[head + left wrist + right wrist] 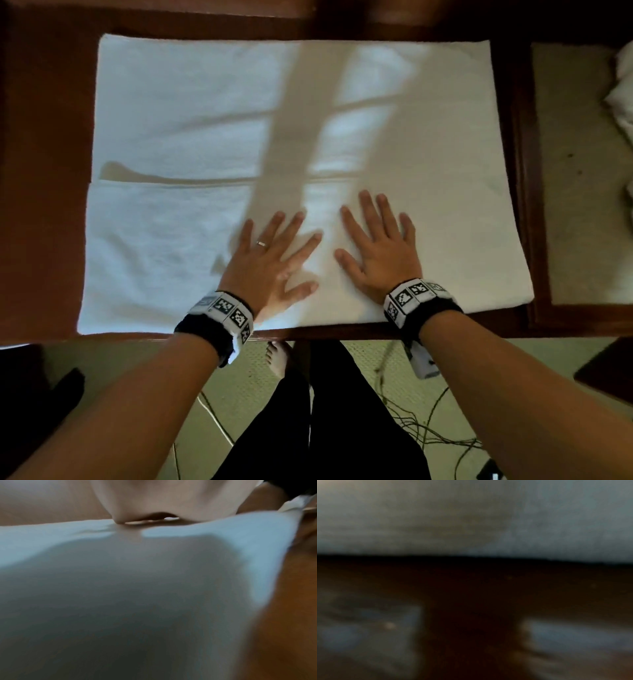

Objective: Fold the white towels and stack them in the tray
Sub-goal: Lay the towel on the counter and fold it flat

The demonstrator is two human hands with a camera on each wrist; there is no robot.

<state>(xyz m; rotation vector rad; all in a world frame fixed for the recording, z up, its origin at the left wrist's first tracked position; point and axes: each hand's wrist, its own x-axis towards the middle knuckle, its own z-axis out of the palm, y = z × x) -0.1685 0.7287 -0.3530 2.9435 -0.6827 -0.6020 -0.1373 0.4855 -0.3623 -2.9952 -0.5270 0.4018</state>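
While the near flap lies doubled over, a person presses a white towel (212, 113) flat on a dark wood table (44, 171), both palms down at about 6 o'clock on the cloth. Left hand (270, 260) and right hand (376, 250) rest with fingers spread wide, holding nothing, close together but not touching. Folding looks to be at its first crease, the fold's edge running across the middle. More white cloth (621, 99) waits at 3 o'clock, beyond the table. Next, by the look of it, comes a second fold, which calls for pinching an edge. No tray can be picked out with certainty.
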